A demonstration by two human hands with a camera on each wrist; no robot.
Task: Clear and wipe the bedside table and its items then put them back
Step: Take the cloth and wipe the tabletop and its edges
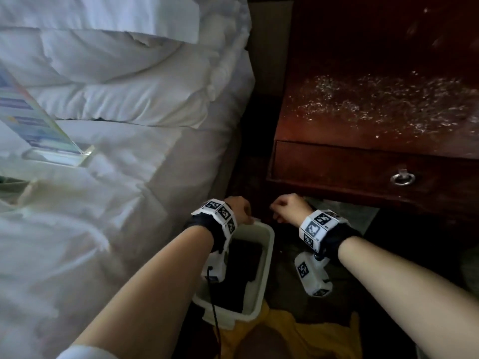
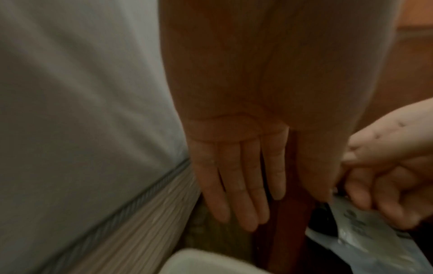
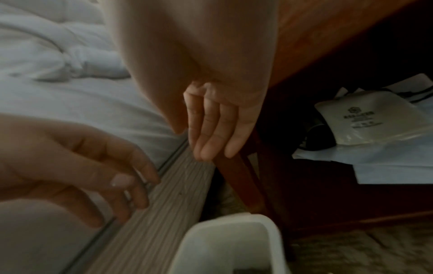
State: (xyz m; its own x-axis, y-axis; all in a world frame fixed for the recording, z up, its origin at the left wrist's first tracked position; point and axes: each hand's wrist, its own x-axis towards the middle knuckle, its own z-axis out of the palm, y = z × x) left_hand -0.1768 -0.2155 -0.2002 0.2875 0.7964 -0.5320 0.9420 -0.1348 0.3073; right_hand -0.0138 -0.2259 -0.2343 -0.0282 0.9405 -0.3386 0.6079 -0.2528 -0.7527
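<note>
Both fingertips hidden behind wrists in head view; wrist views show left hand (image 1: 239, 208) and right hand (image 1: 289, 207) loosely extended, holding nothing. Bedside table (image 1: 375, 120) upper right, cut off by the frame, wet droplets on top, drawer front facing bottom edge. White bin (image 1: 267, 244) bottom centre, contents dark and unclear.

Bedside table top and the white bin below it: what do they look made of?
Bedside table: seemingly dark reddish wood with a glossy varnish, shown by its sheen under scattered white specks. Bin: probably matte white plastic, given its smooth, thin, rounded rim.
</note>
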